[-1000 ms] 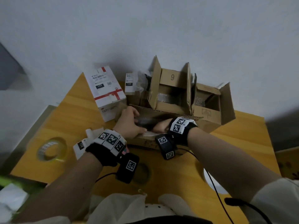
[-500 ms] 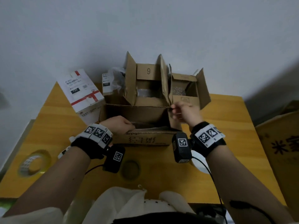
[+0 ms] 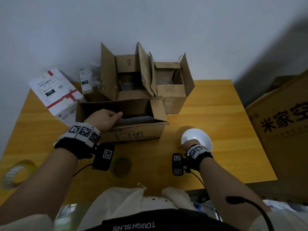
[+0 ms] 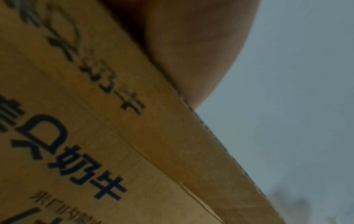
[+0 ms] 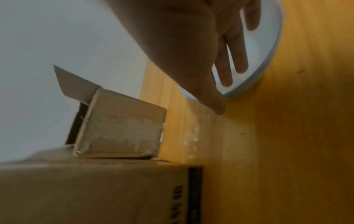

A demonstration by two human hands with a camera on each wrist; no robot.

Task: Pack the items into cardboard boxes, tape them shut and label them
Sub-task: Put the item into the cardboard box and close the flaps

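Right hand, fingers straight, rests on white plate: likely rigid, slippery, breakable; take its rim. Left hand curls over open cardboard box.

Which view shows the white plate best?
The head view: the white plate shows nearly whole on the table, the right hand at its near edge. The right wrist view shows only part under straight fingers; the left wrist, nothing.
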